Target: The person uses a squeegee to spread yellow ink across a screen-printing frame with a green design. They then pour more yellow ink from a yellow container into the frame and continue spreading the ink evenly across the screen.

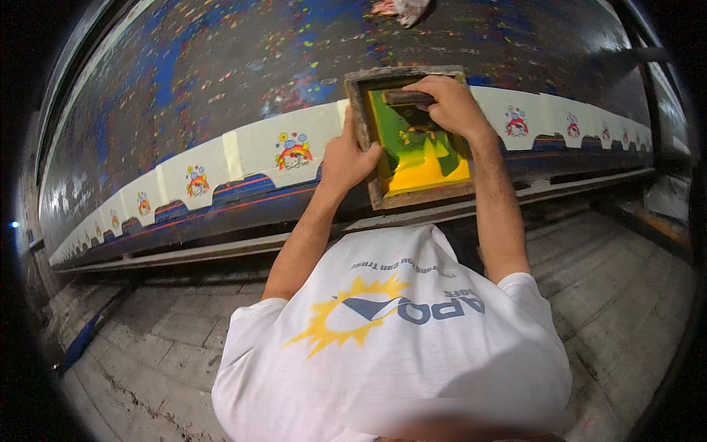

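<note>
A wooden-edged printing screen (356, 96) lies over pale fabric pieces on a long dark table. My left hand (347, 156) grips its left side, with the index finger stretched along the edge and the thumb against the wood. Near the far end of the screen, my right hand (451, 107) is closed round a squeegee (403, 98) with a dark wooden handle. Yellow ink (420, 179) pools at the near end of the mesh, and a thinner green-yellow film covers the rest. The screen hides the fabric beneath it.
Pale fabric pieces (254, 151) printed with colourful rainbow motifs run in a row both ways along the ink-spattered table (243, 66). A crumpled pinkish-white rag (409, 10) lies at the far side. A rail (258, 245) follows the near edge above a paved floor (177, 339).
</note>
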Tool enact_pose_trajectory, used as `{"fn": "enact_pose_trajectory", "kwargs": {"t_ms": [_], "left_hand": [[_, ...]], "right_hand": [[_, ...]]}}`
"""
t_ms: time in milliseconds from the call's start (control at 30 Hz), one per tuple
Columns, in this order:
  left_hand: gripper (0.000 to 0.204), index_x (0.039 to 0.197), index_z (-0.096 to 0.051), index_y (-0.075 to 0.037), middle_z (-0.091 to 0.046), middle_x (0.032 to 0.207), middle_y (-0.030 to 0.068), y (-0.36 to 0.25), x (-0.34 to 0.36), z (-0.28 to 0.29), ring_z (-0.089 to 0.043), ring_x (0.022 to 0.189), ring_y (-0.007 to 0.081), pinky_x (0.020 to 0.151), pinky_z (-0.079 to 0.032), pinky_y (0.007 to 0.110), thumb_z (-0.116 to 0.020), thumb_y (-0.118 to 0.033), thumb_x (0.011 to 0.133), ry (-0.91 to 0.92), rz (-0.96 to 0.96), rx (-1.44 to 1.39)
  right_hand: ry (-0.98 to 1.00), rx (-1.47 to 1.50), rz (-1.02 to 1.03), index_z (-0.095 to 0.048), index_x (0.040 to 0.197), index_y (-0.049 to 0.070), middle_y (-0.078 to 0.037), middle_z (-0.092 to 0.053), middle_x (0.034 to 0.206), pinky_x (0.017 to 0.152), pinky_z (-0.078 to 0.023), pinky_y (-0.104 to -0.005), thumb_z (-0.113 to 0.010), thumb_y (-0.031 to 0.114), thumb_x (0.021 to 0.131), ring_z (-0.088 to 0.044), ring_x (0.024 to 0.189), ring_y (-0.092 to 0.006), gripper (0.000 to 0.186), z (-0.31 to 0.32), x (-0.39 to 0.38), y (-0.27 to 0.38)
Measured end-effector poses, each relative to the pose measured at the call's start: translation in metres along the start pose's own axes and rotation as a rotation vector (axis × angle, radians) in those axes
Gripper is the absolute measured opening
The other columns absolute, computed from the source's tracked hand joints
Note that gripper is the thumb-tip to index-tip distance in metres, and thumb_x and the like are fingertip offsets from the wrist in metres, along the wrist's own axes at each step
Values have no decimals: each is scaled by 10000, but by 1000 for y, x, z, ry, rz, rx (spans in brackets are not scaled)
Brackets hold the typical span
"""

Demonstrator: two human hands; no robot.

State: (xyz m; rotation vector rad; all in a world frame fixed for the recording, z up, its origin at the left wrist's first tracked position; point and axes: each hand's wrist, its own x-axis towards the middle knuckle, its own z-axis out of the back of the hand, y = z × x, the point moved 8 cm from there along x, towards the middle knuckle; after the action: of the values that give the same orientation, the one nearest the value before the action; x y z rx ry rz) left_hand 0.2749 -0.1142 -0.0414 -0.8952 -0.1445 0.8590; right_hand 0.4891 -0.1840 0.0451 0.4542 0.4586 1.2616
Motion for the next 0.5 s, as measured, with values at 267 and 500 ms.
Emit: {"fn": "enact_pose_trajectory", "kwargs": {"t_ms": [267,500], "left_hand": [[1072,1679,-205,30,-719,809,343,-5,0,5,-736,804,527,749,-602,565,-745,-390,854,23,-6,-4],[1071,1709,-199,-55,-735,807,309,-6,1,6,-757,800,480,752,-598,546,-747,-344,836,31,55,45]], "right_hand": [[9,12,-32,-763,1279,76,-163,-722,1280,1100,-504,-486,-581,-107,764,-642,1241,-383,576,-25,-90,24],[-88,-7,-3,-758,1300,87,-131,-715,1280,1079,-527,-460,-586,-113,775,-641,1241,-348,588,-34,-138,40]]}}
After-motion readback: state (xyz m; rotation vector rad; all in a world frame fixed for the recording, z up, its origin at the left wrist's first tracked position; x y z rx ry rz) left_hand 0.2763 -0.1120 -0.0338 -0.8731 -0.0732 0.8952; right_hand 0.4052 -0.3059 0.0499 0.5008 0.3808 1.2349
